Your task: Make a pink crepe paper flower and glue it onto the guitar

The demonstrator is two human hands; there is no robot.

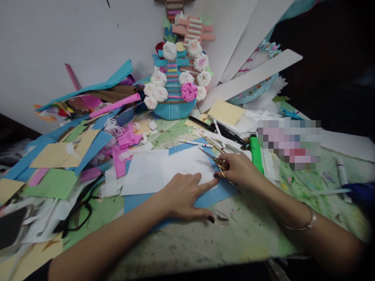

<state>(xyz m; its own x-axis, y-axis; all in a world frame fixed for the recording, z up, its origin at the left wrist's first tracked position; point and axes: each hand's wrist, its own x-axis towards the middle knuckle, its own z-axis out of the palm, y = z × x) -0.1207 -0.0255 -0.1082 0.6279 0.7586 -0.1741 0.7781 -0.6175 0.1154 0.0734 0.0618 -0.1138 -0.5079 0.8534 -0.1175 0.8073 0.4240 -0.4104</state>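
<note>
A folded sheet of white paper [148,171] lies over blue paper [136,203] in the middle of the table. My left hand [186,195] rests on the right part of the white sheet, fingers apart and thumb stretched out, its index fingertip near my right hand. My right hand [238,169] grips small gold-handled scissors [216,159]; their blades point up and left over the right edge of the white sheet.
Paper guitars with white and pink flowers [172,105] stand at the back. Pens [202,124] and a green tube [256,154] lie beyond my right hand. Coloured paper scraps [52,183], black-framed glasses [84,210] and a phone [13,226] are on the left.
</note>
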